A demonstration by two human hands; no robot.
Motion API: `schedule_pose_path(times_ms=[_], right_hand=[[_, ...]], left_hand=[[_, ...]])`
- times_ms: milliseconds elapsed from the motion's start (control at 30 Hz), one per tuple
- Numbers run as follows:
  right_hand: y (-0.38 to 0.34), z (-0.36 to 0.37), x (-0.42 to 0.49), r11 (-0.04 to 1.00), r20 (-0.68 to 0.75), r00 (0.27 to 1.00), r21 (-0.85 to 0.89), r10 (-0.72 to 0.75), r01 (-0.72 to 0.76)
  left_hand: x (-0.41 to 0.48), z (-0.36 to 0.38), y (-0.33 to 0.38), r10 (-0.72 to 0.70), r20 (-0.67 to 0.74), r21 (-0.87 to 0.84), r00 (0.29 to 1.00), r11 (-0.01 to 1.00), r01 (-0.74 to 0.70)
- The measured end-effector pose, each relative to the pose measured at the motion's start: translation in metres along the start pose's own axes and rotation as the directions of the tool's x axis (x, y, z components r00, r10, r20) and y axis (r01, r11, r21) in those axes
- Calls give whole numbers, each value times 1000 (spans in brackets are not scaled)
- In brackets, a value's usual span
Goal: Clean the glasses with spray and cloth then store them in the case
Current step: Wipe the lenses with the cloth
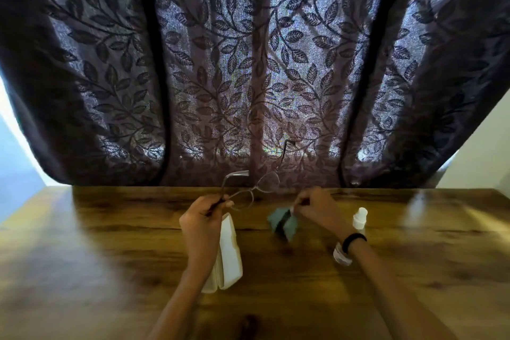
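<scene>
Glasses lifted clear for wiping, above the brown wooden table (414,270).

The white hinged case (229,254) lies open, ready; left hand (202,218) pinches the thin-framed metal glasses (249,190); right hand (314,205) pinches the grey-green cloth (281,222).

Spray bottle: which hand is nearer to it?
Right. The right hand, pinching the cloth, is just left of the spray bottle; its wrist crosses in front. The left hand holds the glasses over the case.
</scene>
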State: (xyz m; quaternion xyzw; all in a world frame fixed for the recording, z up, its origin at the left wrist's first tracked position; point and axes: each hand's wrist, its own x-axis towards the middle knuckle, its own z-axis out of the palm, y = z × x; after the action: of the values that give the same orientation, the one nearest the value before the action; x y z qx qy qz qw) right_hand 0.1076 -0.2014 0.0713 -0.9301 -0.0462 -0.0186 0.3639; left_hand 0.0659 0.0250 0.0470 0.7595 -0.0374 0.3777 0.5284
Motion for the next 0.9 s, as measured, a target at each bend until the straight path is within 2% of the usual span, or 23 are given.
schedule_pose_path(times_ms=[100, 200, 233, 333, 400, 533, 667, 767, 867, 900], right_hand=[[-13, -13, -10, 902, 51, 992, 414, 114, -125], [-17, -14, -20, 844, 34, 989, 518, 141, -138], [-19, -14, -24, 798, 60, 987, 583, 146, -153], [-23, -11, -35, 560, 174, 970, 793, 171, -241], [-25, -10, -42, 484, 206, 966, 837, 153, -255], [-29, -6, -51, 411, 188, 975, 885, 115, -219], [-38, -3, -53, 281, 197, 980, 942, -32, -180], [-50, 1, -50, 284, 173, 984, 946, -45, -153], [-62, 9, -47, 299, 79, 997, 951, 14, -80], [-66, 12, -47, 335, 30, 999, 942, 16, -33]], left_hand=[[-3, 2, 0, -31, 5, -21, 999, 999, 31], [-4, 3, 2, -25, 8, -33, 1000, 999, 25], [-4, 4, 2, -20, 11, -36, 1000, 999, 21], [-4, 6, 4, -16, 13, -47, 1000, 999, 17], [-5, 7, 6, -6, 13, -64, 1000, 998, 7], [-5, 8, 9, 0, 18, -98, 1000, 995, 2], [-6, 9, 11, 30, 14, -86, 999, 996, -28], [-8, 10, 9, 7, 47, -52, 999, 999, -4], [-11, 10, 6, -4, 74, -7, 997, 1000, 4], [-12, 11, 4, -10, 84, -10, 996, 1000, 11]])
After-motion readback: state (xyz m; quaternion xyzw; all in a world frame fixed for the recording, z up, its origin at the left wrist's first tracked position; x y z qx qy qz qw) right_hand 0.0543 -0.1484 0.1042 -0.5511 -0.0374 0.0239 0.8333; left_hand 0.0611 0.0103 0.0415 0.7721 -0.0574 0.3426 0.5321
